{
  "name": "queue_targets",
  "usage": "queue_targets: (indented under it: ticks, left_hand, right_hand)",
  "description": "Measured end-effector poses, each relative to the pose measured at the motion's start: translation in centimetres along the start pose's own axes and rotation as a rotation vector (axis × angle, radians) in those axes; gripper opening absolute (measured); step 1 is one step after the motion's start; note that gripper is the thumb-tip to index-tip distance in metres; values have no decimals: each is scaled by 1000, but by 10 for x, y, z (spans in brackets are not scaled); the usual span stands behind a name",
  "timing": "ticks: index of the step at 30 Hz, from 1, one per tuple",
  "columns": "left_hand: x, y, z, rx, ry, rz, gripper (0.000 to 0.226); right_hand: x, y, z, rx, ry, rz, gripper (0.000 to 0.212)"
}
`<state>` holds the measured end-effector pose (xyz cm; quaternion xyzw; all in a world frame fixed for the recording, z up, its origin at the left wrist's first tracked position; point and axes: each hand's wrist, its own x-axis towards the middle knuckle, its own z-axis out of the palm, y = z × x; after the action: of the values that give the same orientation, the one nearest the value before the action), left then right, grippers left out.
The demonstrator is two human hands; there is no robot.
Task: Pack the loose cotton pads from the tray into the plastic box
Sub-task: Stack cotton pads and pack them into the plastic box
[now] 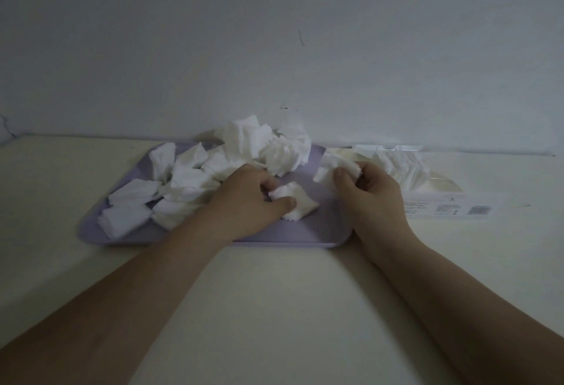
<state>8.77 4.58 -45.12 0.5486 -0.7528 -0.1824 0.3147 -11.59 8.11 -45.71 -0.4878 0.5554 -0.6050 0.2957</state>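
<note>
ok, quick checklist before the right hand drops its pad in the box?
1. Grip: right hand grips a pad: ok.
2. Other grip: left hand pinches a second pad on the tray: ok.
3. Target: box open, right of the tray: ok.
4. Room left in the box: cannot tell.
5. Tray emptied: not ok, a pile lies on it.

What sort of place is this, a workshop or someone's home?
Probably a plain room at home, though I can't be sure: a pale cream tabletop set against a bare white wall, dim light, and a lilac plastic tray of loose white cotton pads beside a clear plastic box.
</note>
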Motion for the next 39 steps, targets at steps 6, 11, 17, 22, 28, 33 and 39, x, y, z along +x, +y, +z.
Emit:
queue_targets:
  ticks: [6, 11, 17, 22, 28, 33, 39]
  left_hand:
    - [-3, 0, 0, -217, -33, -79, 26]
    - [-4, 0, -3, -217, -139, -66, 25]
    - [-6, 2, -2, -267, -102, -86, 19]
    - [-5, 6, -8, -509, 53, -125, 11]
    - [-8, 22, -10, -1033, -64, -138, 12]
    - [-11, 23, 1, -939, -117, -178, 13]
    - [-12, 25, 1, -827, -64, -184, 20]
  right_hand:
    - [1, 2, 2, -20, -16, -6, 6]
    - [0, 2, 1, -49, -21, -19, 7]
    - [-1, 1, 1, -41, -39, -19, 7]
    - [0, 2, 0, -45, -53, -20, 8]
    - [-1, 0, 1, 49, -155, -4, 4]
    - [-6, -7, 2, 172, -302, 13, 9]
    - [-6, -8, 1, 203, -362, 9, 14]
